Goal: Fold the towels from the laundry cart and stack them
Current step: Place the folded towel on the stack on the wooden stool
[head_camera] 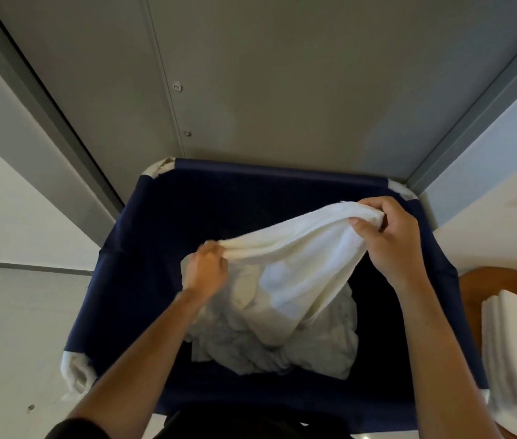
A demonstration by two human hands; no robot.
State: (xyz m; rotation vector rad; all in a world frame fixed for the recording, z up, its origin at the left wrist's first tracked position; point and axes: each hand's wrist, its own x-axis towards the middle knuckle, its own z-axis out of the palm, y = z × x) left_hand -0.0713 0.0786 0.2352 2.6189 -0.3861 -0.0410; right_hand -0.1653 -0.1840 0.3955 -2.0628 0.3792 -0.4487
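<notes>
A person stands over the navy laundry cart (pixel 282 174). A white towel (pixel 298 264) hangs between both hands, above the heap of towels (pixel 282 353) in the cart's bottom. The left hand (pixel 206 270) has its fingers (pixel 216 250) curled round a bunched bit of the towel's top edge. The right hand (pixel 387 239) is higher and nearer the far corner, pinching the same edge between thumb and curled fingers. Both are closed tight on the cloth and hold nothing else.

The towel looks soft, limp and light. It sags in a curve between the two grips, and its lower part drapes down onto the heap, touching it. I'd judge the terry gives plenty of purchase, so it is unlikely to slip, but it won't keep any shape of its own. The corners are the best places to hold it. Both hands seem to have gathered edge rather than clean corners, though the folds hide that. The lower end may drag other towels up with it.

The cart's cloth walls close in on every side, and a grey metal panel (pixel 282 74) stands right behind the far rim. The open room is upward and to the person's right, where a folded stack (pixel 510 343) lies on a brown surface (pixel 485 280) just beside the cart.
</notes>
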